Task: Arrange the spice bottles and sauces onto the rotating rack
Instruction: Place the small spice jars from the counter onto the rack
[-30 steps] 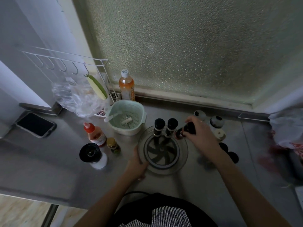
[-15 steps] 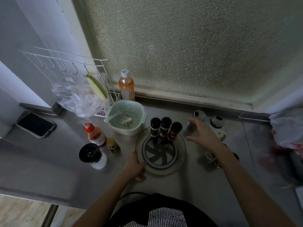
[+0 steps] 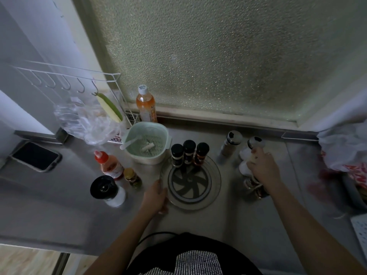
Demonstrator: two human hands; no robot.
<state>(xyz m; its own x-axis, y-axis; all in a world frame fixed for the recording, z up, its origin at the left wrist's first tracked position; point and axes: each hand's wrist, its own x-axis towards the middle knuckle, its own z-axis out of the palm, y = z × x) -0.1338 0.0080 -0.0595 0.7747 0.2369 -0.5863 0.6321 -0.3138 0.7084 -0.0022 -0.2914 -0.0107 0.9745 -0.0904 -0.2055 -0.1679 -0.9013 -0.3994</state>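
Observation:
The clear round rotating rack [image 3: 216, 176] lies on the steel counter in the middle. At its back edge three black-capped spice bottles [image 3: 188, 152] stand in a row. My left hand [image 3: 155, 199] grips the rack's front-left rim. My right hand [image 3: 262, 170] is to the right of the rack, its fingers curled around a small cream-capped bottle [image 3: 251, 158] that stands among loose bottles. Two grey-lidded shakers [image 3: 231, 142] [image 3: 255, 143] stand behind it, a white bottle [image 3: 242, 168] is beside it, and dark bottles [image 3: 251, 185] are partly hidden under my wrist.
Left of the rack stand a red-capped sauce bottle [image 3: 108, 165], a small yellow-capped jar [image 3: 132, 176] and a black-lidded shaker [image 3: 105, 188]. A green strainer basket [image 3: 164, 139] touches the rack's back left. An orange drink bottle [image 3: 146, 105], a phone [image 3: 35, 155] and plastic bags [image 3: 345, 147] line the edges.
My right hand set the third spice bottle on the rack, let go, and moved right onto the loose bottles. My left hand stayed on the rim, and the bottles on the rack shifted slightly left.

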